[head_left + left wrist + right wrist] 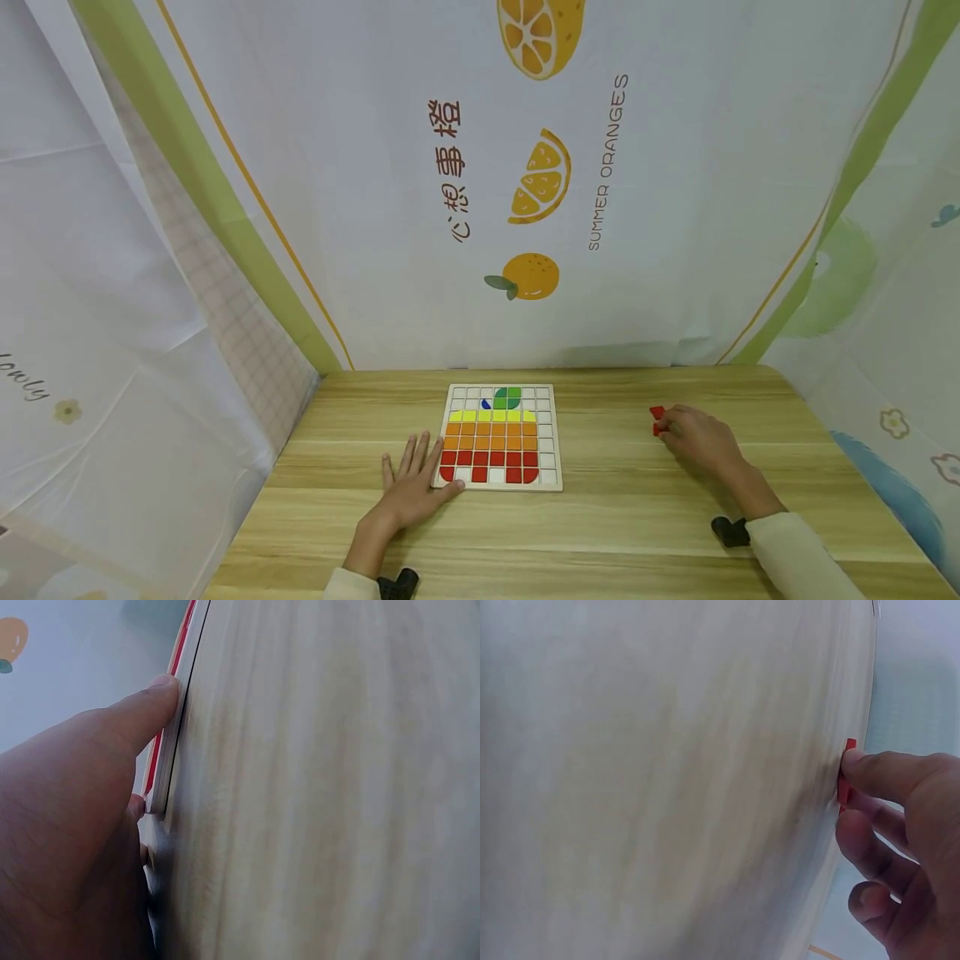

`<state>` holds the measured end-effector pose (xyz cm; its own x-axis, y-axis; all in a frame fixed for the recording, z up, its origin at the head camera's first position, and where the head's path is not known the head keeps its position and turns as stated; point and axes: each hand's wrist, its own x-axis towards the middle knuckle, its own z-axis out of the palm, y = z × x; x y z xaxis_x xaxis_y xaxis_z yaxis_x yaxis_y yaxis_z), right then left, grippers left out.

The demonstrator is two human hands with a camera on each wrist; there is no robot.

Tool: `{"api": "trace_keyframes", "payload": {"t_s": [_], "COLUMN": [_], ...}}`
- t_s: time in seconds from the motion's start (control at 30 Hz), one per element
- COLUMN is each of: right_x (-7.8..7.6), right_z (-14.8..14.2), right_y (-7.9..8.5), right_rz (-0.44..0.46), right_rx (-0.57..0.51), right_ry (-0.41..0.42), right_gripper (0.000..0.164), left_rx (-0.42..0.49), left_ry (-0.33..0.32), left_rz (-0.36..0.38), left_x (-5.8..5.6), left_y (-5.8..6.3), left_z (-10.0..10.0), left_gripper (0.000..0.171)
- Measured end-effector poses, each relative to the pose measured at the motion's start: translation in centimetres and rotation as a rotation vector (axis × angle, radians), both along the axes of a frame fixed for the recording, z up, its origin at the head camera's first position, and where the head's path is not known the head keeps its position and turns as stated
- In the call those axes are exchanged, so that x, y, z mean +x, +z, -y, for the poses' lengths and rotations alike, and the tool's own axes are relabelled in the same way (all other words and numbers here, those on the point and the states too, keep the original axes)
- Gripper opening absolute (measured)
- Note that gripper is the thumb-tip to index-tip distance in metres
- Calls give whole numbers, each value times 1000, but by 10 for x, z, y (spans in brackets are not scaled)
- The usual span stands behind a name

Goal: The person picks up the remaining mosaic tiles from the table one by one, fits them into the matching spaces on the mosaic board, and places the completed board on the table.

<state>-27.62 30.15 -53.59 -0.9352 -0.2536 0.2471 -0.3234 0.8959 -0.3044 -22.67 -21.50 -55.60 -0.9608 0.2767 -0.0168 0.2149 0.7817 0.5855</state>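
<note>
A square mosaic puzzle board [545, 446] lies flat on the wooden table, its grid partly filled with coloured tiles: green, blue, yellow, orange and red. At its lower left corner rests my left hand [412, 493], fingers spread, thumb on the near edge. The left wrist view shows that thumb [146, 712] against the board's side. Well to the right of the board, my right hand [703, 442] pinches a red tile [844, 789] between thumb and fingers, down at the table top. Another red tile [657, 412] lies just beyond the fingertips.
The wooden table [600, 533] reaches back to a white curtain [375, 208] printed with oranges. More cloth hangs at the left and right sides. Black wrist cameras are strapped to both wrists.
</note>
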Motion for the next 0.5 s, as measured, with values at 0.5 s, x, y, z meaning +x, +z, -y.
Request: {"api": "trace_keyframes", "payload": {"t_s": [0.5], "right_x": [2], "right_z": [0], "right_y": [-1], "right_rz": [-28], "right_rx": [-4], "right_ry": [-6], "right_gripper": [7], "left_rx": [-81], "left_ry": [41], "left_rz": [-6], "left_x": [-7], "left_y": [-12], "left_z": [1], "left_gripper": [97]}}
